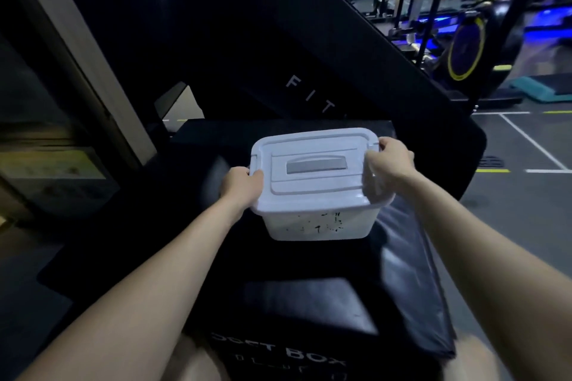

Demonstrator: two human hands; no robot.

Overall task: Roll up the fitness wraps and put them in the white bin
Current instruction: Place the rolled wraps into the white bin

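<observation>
One white bin [315, 195] sits before us, lid on, with one grey handle [316, 164] lying flat in the lid's recess. We count two hands on it and no more than that single container. No fitness wraps show anywhere we can see; the bin's walls are cloudy and only a few dark specks show on its near side.

Our left hand [241, 184] takes the lid's edge at nine o'clock: the thumb lies over the top of the rim and the other fingers curl under and out of sight, so the hand is clamped on that edge. Our right hand [390, 161] takes the rim at three o'clock, toward the far corner; its fingers are bent close together over the lid's edge, gripping it. This hand is blurred, so we cannot tell how the thumb lies.

The bin is over a black padded box [309, 312], whose white lettering shows at six o'clock; we cannot tell whether it rests on the dark surface or is held just above it. One dark slanted panel [309, 71] with pale letters rises behind at twelve o'clock. Toward two o'clock stands one exercise machine with a yellow-rimmed wheel [465, 52], well apart from us.
</observation>
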